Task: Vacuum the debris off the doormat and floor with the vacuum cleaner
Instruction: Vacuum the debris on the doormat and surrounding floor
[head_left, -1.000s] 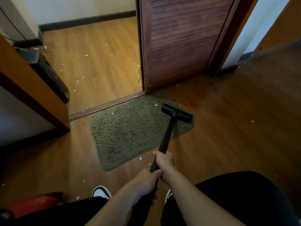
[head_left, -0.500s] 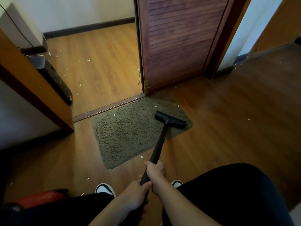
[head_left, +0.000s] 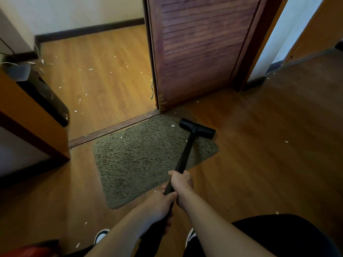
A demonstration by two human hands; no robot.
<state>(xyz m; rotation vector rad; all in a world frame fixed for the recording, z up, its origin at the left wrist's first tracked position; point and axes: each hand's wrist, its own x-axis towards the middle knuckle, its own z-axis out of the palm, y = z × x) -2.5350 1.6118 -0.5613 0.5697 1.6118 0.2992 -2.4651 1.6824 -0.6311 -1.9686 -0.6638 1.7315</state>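
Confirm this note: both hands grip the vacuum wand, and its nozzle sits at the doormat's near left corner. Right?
No. The head view shows the nozzle at the far right corner of the doormat; the left hand and right hand do grip the wand.

Up top, seeing a slatted brown door (head_left: 200, 52) hard against its dark frame (head_left: 248, 52). Below its corner, picking out a wooden threshold strip (head_left: 115, 127) running left. Over on the left, spotting an orange-brown cabinet side (head_left: 27, 112), with what looks like a black bin (head_left: 42, 93) just behind. Far back, noting a dark baseboard (head_left: 89, 30) under a pale wall (head_left: 83, 12). Down low, catching a white-toed shoe (head_left: 101, 236).
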